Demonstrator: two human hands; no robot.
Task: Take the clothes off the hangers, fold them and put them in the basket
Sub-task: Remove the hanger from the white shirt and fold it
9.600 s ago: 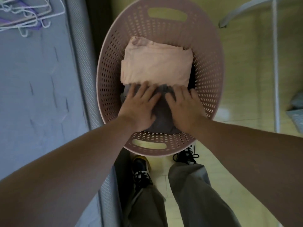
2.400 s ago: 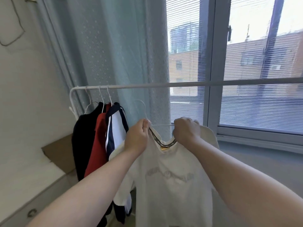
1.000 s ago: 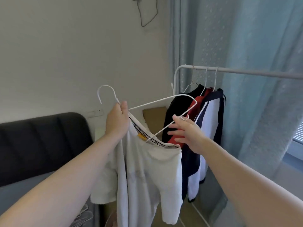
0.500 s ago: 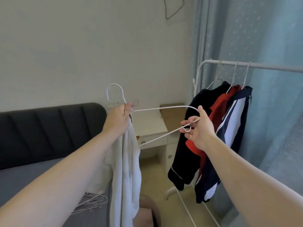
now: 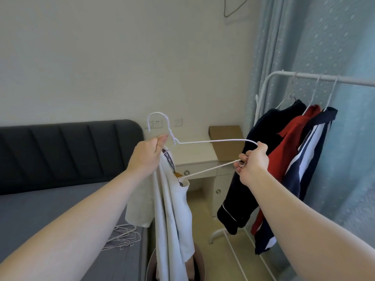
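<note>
A person stands between a grey bed (image 5: 50,209) and a white clothes rack (image 5: 263,92), both bare arms stretched forward at chest height. The left hand (image 5: 147,155) has its thumb and curled fingers closed on the bunched collar of a white shirt (image 5: 172,209), just under the hook of a thin white wire hanger (image 5: 213,141). The shirt hangs straight down from that hand in loose folds, its hem over the rim of a basket (image 5: 149,266) on the floor beside the bed. The right hand (image 5: 251,161), held out to the side, pinches the hanger's far shoulder bend, fingers curled round the wire. The lower wire runs into the shirt's neck opening, so the hanger is not yet free. The shirt looks light, soft and limp; it will likely sag wherever it is not held, so the collar or shoulders seem the best places to hold it. The hanger looks light and springy. Three garments, black (image 5: 263,159), red (image 5: 290,142) and navy with white (image 5: 312,151), hang on the rack, and empty hangers (image 5: 121,236) lie on the bed.
</note>
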